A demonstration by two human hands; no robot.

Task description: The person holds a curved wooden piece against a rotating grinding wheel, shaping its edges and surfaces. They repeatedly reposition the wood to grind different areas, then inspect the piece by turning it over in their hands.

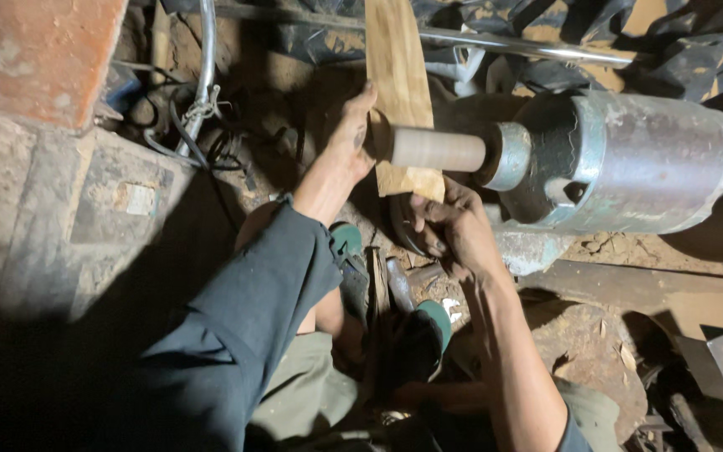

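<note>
Sleeve (pixel 236 335) lowest; we judge we're sanding: our left hand (pixel 349 138) and right hand (pixel 453 226) pinch a strip (pixel 399 75) against the drum (pixel 437 149). Next calls for steady tension.

Dark navy sleeve (rolled up), olive trousers, green sandals

The left hand (pixel 353 138) grips the left edge of a flat wooden strip (pixel 397 75), held upright against a pale cylindrical drum (pixel 437 149). The right hand (pixel 453 226) holds the strip's lower end from below. The drum projects from a grey-green metal motor housing (pixel 638 163). A chrome tube (pixel 512 46) runs behind the strip.
</note>
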